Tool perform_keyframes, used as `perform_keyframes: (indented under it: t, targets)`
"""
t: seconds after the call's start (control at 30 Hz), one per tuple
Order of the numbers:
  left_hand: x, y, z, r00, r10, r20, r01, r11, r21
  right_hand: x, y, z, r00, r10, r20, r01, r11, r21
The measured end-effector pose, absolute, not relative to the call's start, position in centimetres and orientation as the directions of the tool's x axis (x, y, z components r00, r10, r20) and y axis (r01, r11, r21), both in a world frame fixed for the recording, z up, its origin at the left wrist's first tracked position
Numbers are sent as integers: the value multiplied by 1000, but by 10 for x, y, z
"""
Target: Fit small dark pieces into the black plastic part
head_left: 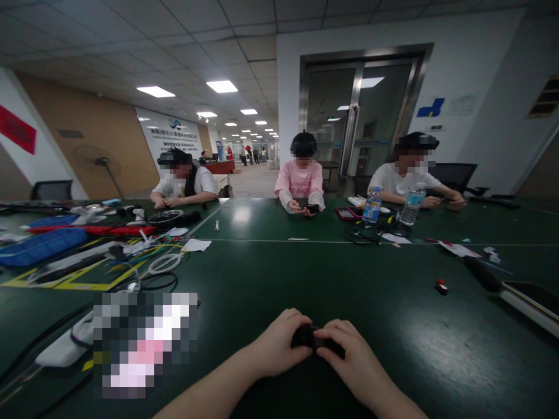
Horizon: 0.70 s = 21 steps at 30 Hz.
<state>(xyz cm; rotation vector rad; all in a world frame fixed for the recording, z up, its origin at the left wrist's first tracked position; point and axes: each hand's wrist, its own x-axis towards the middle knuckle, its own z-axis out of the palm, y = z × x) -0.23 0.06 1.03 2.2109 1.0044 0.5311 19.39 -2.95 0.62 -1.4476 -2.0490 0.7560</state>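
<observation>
Both of my hands meet over the dark green table (244,267), low in the middle of the view. Between them is a small black object (311,336), partly covered by fingers, so its kind cannot be made out. My left hand (282,340) grips its left end with thumb and fingers curled round it. On the other side, my right hand (347,352) pinches it near the middle and right, thumb below and fingertips above. The fingertips of the two hands nearly touch.
A white power strip (65,346), coiled cables (163,263) and a blue tray (48,245) lie at left. A small red object (441,286) and a white-edged device (533,302) are at right. Two water bottles (372,205) stand farther back. Three people sit across the table.
</observation>
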Motion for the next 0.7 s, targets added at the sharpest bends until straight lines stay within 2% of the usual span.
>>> perform_keyframes:
  t: [0.2,0.47,0.7]
  targets:
    - [-1,1,7,619,777,114,521,-515,681,192,-32,7,-312,944,105,709,305,-637]
    - [-2,-1,11,612,784,100,513,-490,704,203,-30,4,-245,967,72,630,216,-746]
    - [-2,-2,14,616,783,91,474,-460,751,207,-29,-1,-247,968,44,598,188,-779]
